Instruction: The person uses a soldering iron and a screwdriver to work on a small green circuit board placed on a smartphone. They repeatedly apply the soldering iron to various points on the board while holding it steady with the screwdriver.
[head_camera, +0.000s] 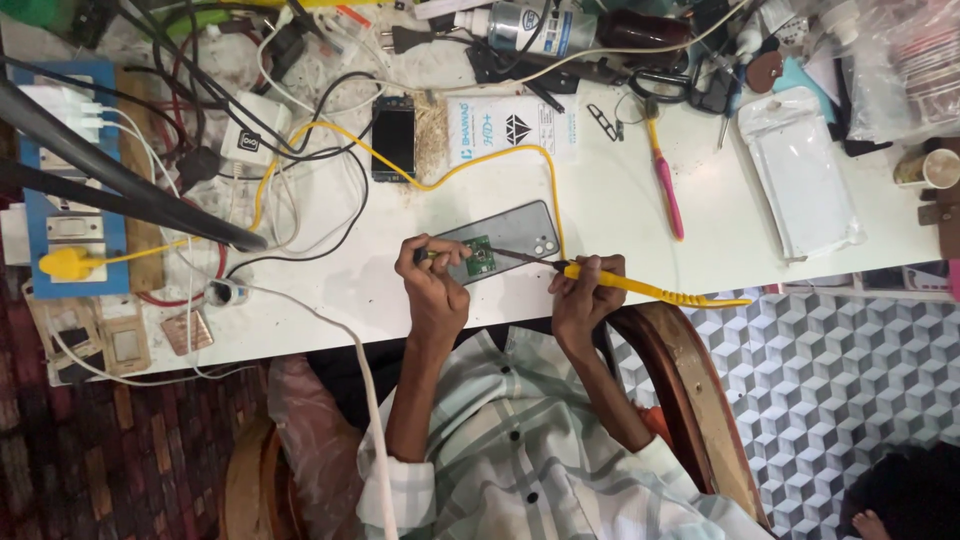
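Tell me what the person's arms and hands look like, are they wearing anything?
The left hand and right hand are bare: no gloves, and no watch shows. Both arms come out of the rolled-up sleeves of a pale green-and-white checked shirt with dark buttons.

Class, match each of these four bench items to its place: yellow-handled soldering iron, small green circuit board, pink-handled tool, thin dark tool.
Things:
1. yellow-handled soldering iron
2. small green circuit board
3. pink-handled tool
4. thin dark tool

Places:
A. lying loose on the white table
B. gripped in the left hand
C. on the back of the grey phone
D. gripped in the right hand

Pairs: 1-D, 2-C, 3-A, 4-B
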